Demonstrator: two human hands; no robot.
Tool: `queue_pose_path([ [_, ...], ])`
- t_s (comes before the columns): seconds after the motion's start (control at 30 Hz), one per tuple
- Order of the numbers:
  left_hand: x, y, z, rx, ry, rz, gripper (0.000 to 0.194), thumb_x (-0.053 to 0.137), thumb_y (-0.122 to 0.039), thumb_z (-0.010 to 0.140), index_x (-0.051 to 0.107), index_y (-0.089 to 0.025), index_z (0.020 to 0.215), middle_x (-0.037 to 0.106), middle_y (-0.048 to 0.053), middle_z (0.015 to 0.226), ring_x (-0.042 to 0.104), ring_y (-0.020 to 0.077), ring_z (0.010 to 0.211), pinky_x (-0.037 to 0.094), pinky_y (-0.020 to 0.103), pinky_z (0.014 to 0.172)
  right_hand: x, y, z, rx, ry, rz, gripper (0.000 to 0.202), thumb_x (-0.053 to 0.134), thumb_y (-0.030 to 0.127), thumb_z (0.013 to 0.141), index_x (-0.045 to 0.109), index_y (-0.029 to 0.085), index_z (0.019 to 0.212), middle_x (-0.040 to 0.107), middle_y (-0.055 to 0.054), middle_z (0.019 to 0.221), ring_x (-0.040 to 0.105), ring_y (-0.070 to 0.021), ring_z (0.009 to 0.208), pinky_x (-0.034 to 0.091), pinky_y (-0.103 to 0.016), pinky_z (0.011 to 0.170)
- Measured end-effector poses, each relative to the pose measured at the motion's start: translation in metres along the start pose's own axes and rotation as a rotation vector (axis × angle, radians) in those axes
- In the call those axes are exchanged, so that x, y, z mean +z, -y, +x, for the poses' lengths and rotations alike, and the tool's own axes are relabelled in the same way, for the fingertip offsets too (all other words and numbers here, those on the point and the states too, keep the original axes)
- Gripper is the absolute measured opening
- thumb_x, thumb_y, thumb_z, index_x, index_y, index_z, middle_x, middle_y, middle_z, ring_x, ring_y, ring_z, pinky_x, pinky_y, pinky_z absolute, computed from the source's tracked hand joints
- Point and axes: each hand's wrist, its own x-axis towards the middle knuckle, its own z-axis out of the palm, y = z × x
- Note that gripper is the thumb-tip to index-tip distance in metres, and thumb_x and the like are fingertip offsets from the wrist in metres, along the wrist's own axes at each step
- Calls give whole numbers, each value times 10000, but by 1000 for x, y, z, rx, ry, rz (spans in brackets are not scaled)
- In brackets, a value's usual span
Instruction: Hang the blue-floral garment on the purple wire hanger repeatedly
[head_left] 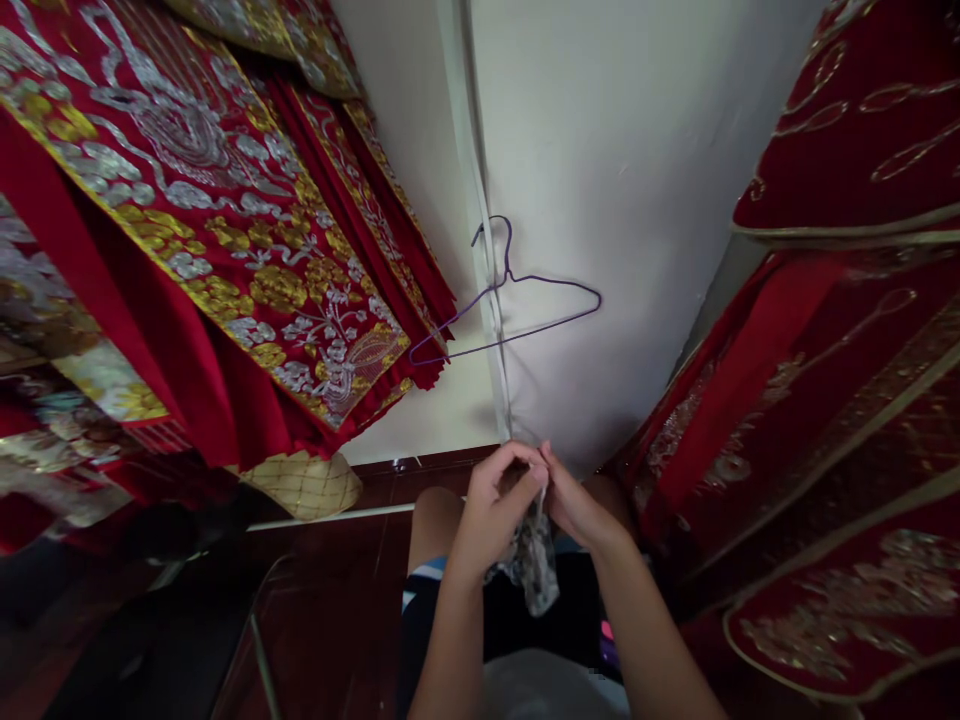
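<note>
My left hand (pixel 504 500) is closed on the top of a small, crumpled grey and white patterned cloth (pixel 538 570). Close beside it, my right hand (pixel 574 500) also pinches the cloth's upper edge, with the fingertips of both hands nearly touching. The rest of the cloth hangs down over my lap. Beyond my hands, a purple wire hanger (pixel 551 329) hangs in front of the pale wall by a white strip.
Red embroidered cloths (pixel 277 270) with gold and silver patterns hang on the left. More red cloths (pixel 847 130) hang on the right. A dark seat-like object (pixel 172 640) is at the lower left, above a dark red tiled floor (pixel 337 580).
</note>
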Motion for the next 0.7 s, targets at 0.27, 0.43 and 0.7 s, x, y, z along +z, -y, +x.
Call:
queue_pose_path([
  [0.27,-38,18,7,-65,246,5,480,442,-595,956,696,-228,1131,675,96,1088,609,258,1048,452,369,974,13,30,-19,42,28,-30,443,920,356,484,701,185,828,697,-28,772,638,-182,703,515,-291,696],
  [0.43,-54,43,-12,-200,432,281,428,630,-633,813,711,-219,735,659,42,711,616,239,766,486,330,744,14,72,-40,47,-188,-87,377,870,292,444,674,189,750,664,-4,647,588,-162,558,472,-267,535],
  [0.7,-136,24,-13,-42,257,1043,277,696,-501,817,756,-232,785,738,107,1013,600,317,1117,378,442,1033,-3,122,-9,-450,-319,-1037,287,625,261,645,402,203,474,340,57,464,327,-92,477,222,-226,450],
])
